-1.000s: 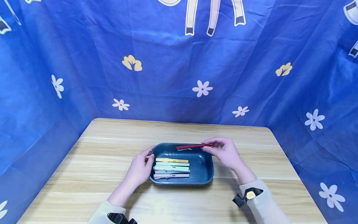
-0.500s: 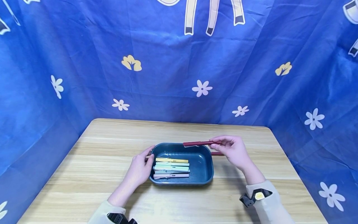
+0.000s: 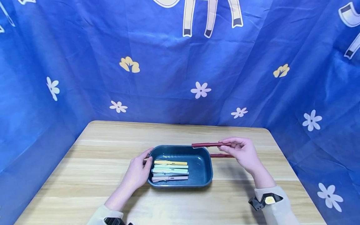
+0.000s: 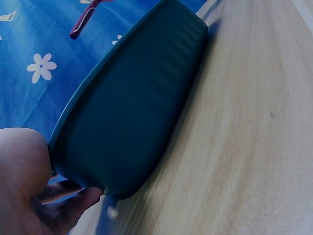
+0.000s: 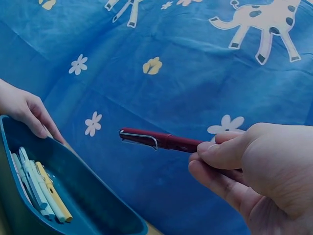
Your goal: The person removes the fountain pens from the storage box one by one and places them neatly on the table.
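My right hand (image 3: 243,153) pinches a dark red pen (image 3: 206,145) between thumb and fingers, above the tray's far right corner. In the right wrist view, the pen's silver clip faces away from the hand (image 5: 264,171). A second dark red pen (image 3: 220,155) lies on the table just right of the tray, below that hand. The deep teal tray (image 3: 199,162) has its left end gripped by my left hand (image 3: 136,172). In the left wrist view, the fingers (image 4: 80,205) touch the tray's outer wall (image 4: 127,107). Several pastel pens (image 3: 170,171) lie side by side in its left half.
The wooden table (image 3: 180,206) carries the tray near its middle. Blue cloth (image 3: 157,103) with flowers and animals hangs behind the table and along both sides. A yellow pen (image 3: 171,162) is the farthest in the row; a pale purple pen (image 3: 170,178) is the nearest.
My right hand has lifted the red pen and moved it rightward, away from over the tray. The second red pen has come into clearer view beneath it. The left hand keeps its place on the tray.
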Tool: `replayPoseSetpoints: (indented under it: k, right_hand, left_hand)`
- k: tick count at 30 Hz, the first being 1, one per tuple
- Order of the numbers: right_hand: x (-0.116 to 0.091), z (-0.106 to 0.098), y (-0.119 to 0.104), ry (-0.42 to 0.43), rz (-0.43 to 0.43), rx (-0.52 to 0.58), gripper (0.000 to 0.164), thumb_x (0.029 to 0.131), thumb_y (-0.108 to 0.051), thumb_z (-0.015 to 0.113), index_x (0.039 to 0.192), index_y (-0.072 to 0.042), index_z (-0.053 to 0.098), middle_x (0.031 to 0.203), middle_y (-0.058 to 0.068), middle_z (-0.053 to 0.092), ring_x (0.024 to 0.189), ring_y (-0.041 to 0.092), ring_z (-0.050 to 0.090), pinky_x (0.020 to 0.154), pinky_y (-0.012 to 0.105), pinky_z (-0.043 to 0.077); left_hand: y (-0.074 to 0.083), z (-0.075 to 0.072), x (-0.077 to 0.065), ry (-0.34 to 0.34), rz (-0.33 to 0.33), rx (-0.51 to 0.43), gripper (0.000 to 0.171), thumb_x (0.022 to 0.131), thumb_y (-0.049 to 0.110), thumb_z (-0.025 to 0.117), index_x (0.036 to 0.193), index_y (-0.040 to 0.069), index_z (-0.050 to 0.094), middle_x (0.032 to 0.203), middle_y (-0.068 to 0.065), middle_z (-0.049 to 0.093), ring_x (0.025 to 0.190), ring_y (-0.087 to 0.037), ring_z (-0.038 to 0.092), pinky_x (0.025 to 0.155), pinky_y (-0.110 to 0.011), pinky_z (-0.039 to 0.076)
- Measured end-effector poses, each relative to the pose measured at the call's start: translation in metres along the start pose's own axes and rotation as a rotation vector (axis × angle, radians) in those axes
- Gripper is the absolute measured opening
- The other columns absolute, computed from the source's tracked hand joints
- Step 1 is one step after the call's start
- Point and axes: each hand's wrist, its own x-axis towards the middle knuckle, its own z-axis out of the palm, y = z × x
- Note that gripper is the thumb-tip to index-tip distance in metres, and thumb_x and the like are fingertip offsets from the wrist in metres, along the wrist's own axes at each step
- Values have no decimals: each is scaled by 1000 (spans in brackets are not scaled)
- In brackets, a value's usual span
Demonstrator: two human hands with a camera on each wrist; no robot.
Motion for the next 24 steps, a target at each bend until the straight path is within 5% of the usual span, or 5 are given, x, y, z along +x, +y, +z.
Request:
replayPoseSetpoints:
  k: [10,24]
  right_hand:
    - [-8,-18,3,47,-13,25,25,89,14,77,113,18,71,106,15,79,93,22,78,81,31,63]
    - [-18,-43,15,89,-10,36,23,90,16,74,112,20,69,105,13,79,93,20,78,85,32,62]
  left_hand:
    - [-1,-1,0,-1,-3,3,44,111,14,53,154,6,54,133,-26,68,113,-38,72,102,-57,53]
    - [0,-1,1,-3,-4,4,44,110,13,54,154,6,55,134,-27,67,113,-40,72,103,-57,53]
